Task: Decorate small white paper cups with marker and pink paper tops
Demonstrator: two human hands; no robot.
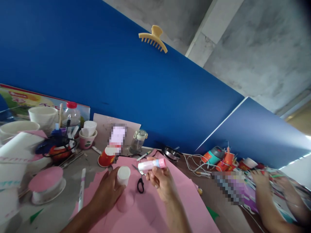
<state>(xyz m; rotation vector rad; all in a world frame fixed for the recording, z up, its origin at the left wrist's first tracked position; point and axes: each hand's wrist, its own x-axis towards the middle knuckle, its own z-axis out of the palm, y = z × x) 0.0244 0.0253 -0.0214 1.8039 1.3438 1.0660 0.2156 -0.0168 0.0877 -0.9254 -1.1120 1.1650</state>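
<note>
My left hand [110,191] is wrapped round a small white cup-like cylinder [123,174], its round white end facing up. In my right hand [161,181] is a glue stick [150,164] with a pink end, held nearly level between thumb and fingers. Both hands are over pink paper sheets [155,213]. Between them lie black-handled scissors [140,186], the blades partly under my right fingers. A pink round paper piece [125,202] rests just below the white cylinder.
At left stand stacked white cups [43,119], a red-capped bottle [71,113] and a pink-topped round piece [47,179]. A marker [82,189] lies beside the paper. Behind are a red cup [105,158] and a glass jar [139,142]. At right, another person's hands [262,181] work.
</note>
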